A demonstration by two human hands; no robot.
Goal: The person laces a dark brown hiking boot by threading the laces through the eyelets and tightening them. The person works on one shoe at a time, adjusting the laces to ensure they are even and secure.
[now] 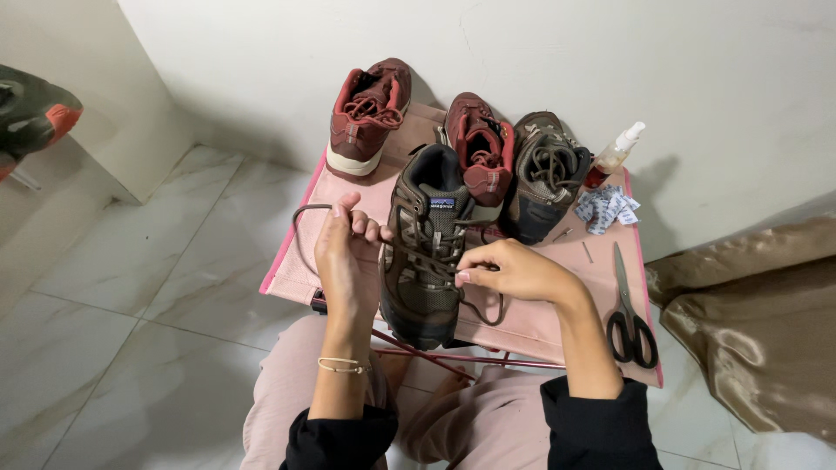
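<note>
A small pink bench (557, 326) stands on a pale marble floor (131, 287) against a white wall. At its front sits a brown hiking shoe (427, 252), toe toward the person. Behind it are two maroon shoes, one at the back left (366, 117) and one in the middle (479, 148), the second partly hidden by the front shoe, with another brown shoe (544, 178) beside it. Black scissors (629, 322) lie along the right edge. A spray bottle (614, 155) and a pile of small white packets (607, 209) sit at back right. The left hand (344, 252) pinches a dark lace (300, 226) pulled out sideways; the right hand (514, 270) grips the lacing over the tongue. Gold fabric (758, 322) is cut off at right.
</note>
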